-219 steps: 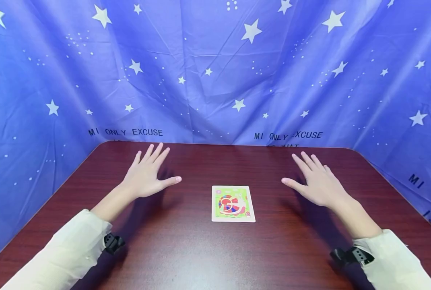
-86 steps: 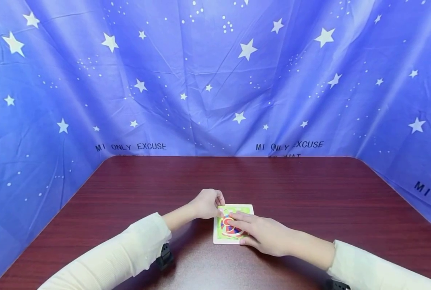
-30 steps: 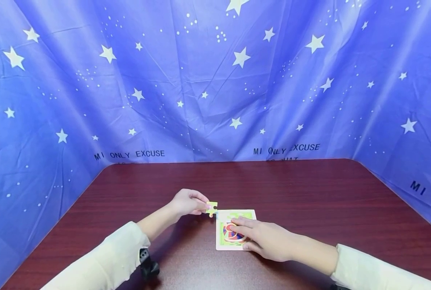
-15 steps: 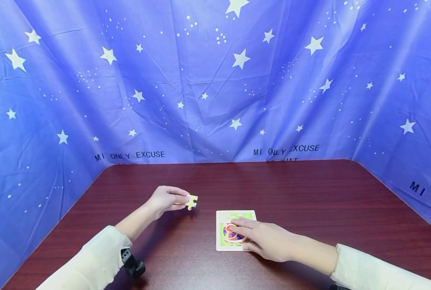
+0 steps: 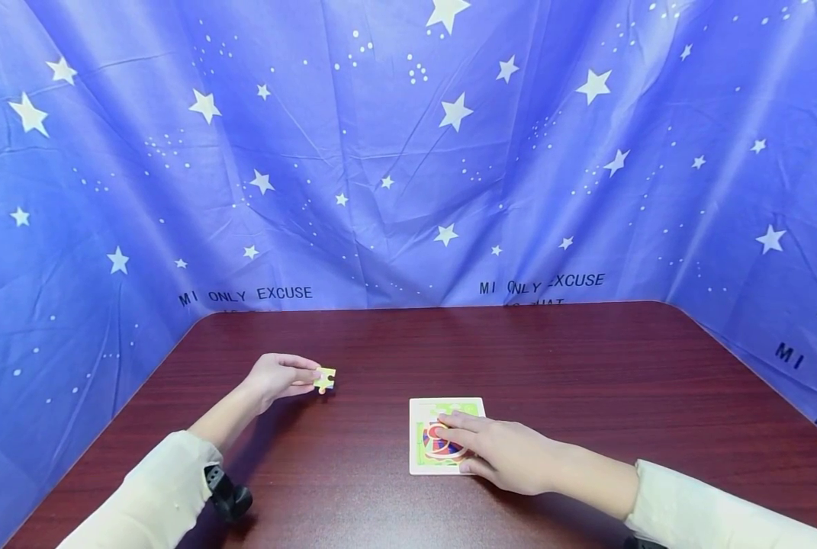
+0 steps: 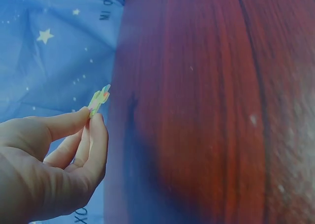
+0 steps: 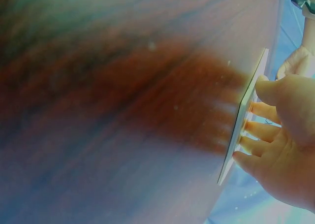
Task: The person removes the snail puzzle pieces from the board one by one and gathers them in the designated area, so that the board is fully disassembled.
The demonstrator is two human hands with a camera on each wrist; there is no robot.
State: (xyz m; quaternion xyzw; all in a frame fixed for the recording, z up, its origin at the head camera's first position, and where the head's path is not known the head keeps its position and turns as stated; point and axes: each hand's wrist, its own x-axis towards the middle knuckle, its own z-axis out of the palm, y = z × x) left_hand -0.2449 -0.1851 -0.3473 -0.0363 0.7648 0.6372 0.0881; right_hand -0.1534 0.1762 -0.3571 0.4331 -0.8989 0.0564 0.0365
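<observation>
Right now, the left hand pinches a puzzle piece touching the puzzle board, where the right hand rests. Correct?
Not quite: the puzzle piece is apart from the puzzle board, with tabletop showing between them in the head view. The left hand does pinch it, and the right hand does rest on the puzzle board.
</observation>
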